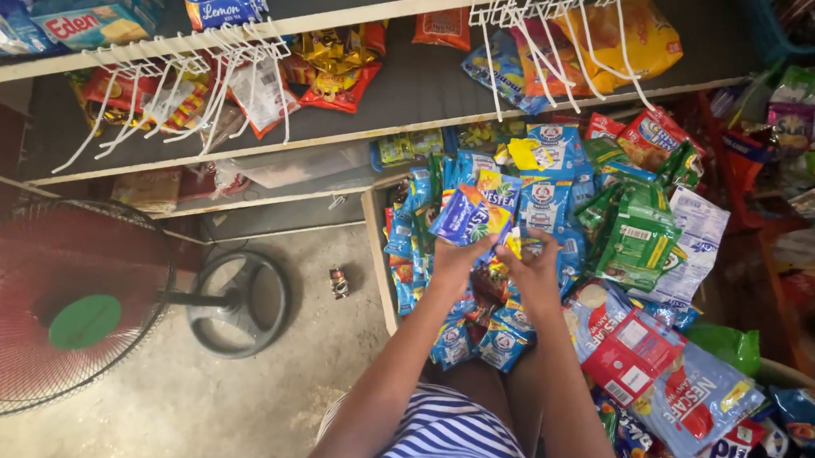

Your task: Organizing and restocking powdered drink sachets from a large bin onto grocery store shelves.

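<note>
Striped blue-and-white clothing sits nearest, with both forearms reaching up from it. Left hand is closed around a blue sachet, held above the sachet pile. Right hand, just beside, pinches the sachet's yellow lower corner.

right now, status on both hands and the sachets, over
Left hand gripping blue sachet strip. Right hand pinching same strip's end. Heap of sachet packs crowds box below; nothing blocking hands.

Red standing fan on concrete floor; white wire hooks along shelf.
</note>
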